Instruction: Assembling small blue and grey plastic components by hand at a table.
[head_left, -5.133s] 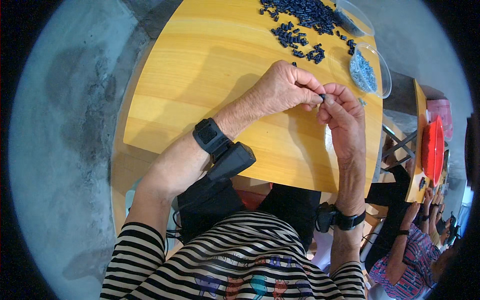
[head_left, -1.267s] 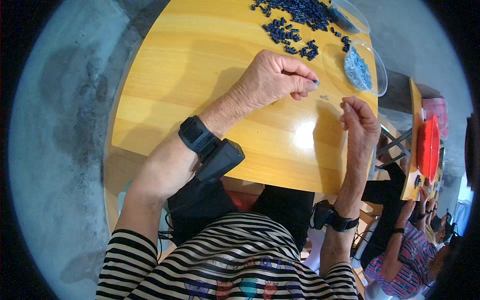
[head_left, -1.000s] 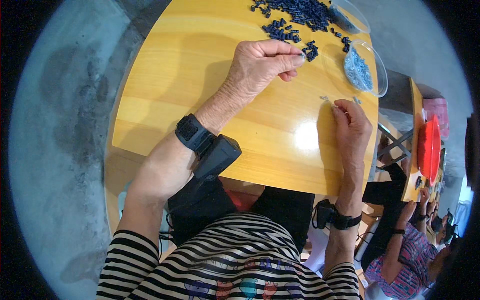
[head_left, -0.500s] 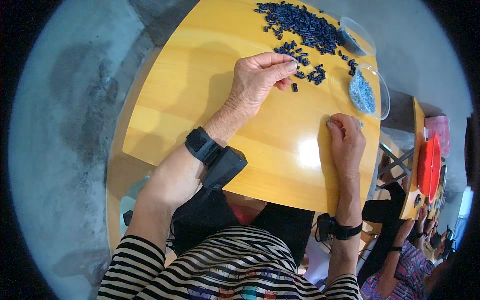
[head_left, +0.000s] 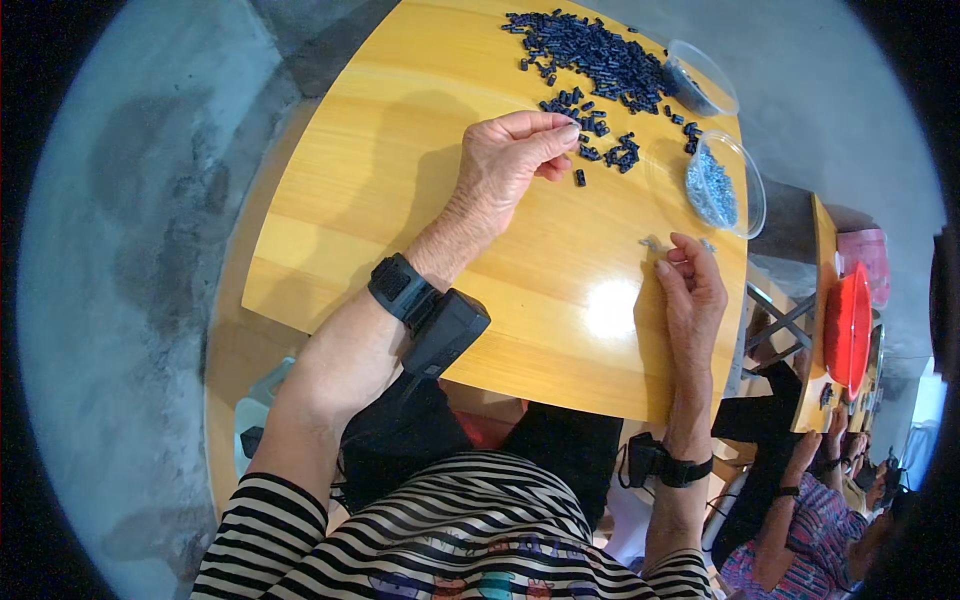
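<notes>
Over the yellow table, my left hand [head_left: 515,155] is closed in a pinch, thumb against forefinger; whatever lies between the tips is hidden or too small to name. Just past its fingertips lie loose small black cylindrical pieces [head_left: 622,153], and one black piece [head_left: 580,178] sits apart, nearer me. My right hand [head_left: 692,290] hovers low at the table's right side, thumb and forefinger apart and nothing visible between them. Beside its fingertips are a few tiny pale bits [head_left: 650,243]. Beyond that hand, a clear round tub [head_left: 755,195] holds small light-blue pieces [head_left: 712,190].
A large heap of black pieces [head_left: 590,55] covers the table's far right part. A second clear tub [head_left: 715,75] stands at the far right edge. On another table to the right are a red basin [head_left: 848,330] and a pink container [head_left: 865,262]; other people [head_left: 805,530] sit there.
My right thumb and forefinger have parted from a pinch, and tiny pale bits now show beside them. My left hand keeps its pinch. The whole view has shifted slightly.
</notes>
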